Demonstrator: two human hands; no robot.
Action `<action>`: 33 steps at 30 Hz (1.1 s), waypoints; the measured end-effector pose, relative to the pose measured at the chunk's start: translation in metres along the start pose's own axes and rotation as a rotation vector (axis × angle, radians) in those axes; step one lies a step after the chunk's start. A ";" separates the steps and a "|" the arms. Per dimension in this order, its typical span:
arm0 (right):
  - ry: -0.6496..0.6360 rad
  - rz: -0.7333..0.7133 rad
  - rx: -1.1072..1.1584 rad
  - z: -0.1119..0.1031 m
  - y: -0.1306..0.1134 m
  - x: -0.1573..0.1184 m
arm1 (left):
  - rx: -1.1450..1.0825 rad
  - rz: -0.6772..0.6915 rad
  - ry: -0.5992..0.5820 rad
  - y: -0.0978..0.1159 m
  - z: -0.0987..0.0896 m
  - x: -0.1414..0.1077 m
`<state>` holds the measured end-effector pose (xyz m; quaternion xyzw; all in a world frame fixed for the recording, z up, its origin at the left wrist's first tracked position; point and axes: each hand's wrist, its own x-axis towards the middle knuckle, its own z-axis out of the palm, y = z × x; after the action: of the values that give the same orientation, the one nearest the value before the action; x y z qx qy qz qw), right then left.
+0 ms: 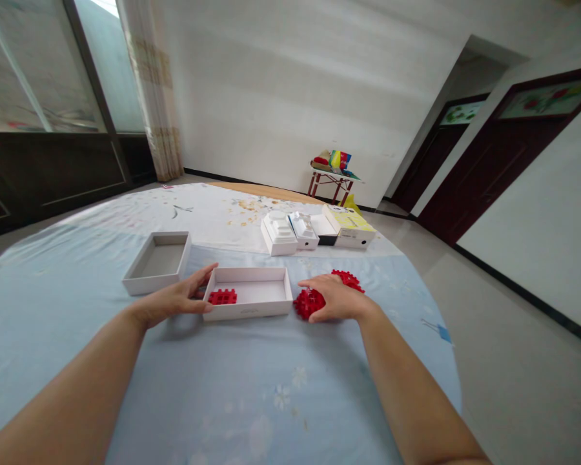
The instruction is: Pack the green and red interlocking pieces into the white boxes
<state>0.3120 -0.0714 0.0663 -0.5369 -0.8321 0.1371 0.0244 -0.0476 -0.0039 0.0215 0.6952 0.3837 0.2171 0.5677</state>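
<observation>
The white box [266,309] sits near the middle of the frame on the cloth-covered worktop [213,394], its long axis running left to right between the two hands. The left hand [180,298] has its grip on the box's left end, thumb at the near corner and fingers round toward the far one, pinching that end.

The red block cluster [308,303] lies just beside the box's right end, a small gap between them, so the box is to the left of the right hand [337,297]. That hand is clearly the nearer one to it: it bends over the cluster, thumb on the near side and forefinger on the far side, parted, with red showing between. Whether this grip presses on the cluster I cannot tell. More red blocks [348,279] show behind the hand, toward the right of the frame. Inside the box, a red lattice piece [223,297] lies at the left end, by the left hand.

As for writing, the box's near wall has a faint grey mark, too pale to read. The yellow-and-white carton [353,226], right of upper centre, bears dark print too small to make out. A bright packet [339,159] on the small table [336,174] beyond gives no legible name.
</observation>
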 end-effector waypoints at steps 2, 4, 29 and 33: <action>-0.003 0.013 -0.041 0.004 -0.001 0.002 | -0.013 0.007 -0.004 0.001 0.001 0.000; 0.005 0.023 -0.077 0.008 0.000 0.002 | -0.025 0.010 -0.011 0.001 0.001 0.000; 0.311 -0.286 0.240 -0.027 -0.060 0.030 | -0.045 0.003 -0.040 -0.001 0.000 0.002; 0.158 -0.319 0.268 -0.020 -0.092 0.078 | -0.032 0.041 -0.036 0.000 0.001 0.001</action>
<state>0.2013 -0.0324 0.1002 -0.3996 -0.8763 0.1985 0.1819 -0.0464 -0.0042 0.0212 0.6976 0.3554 0.2222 0.5811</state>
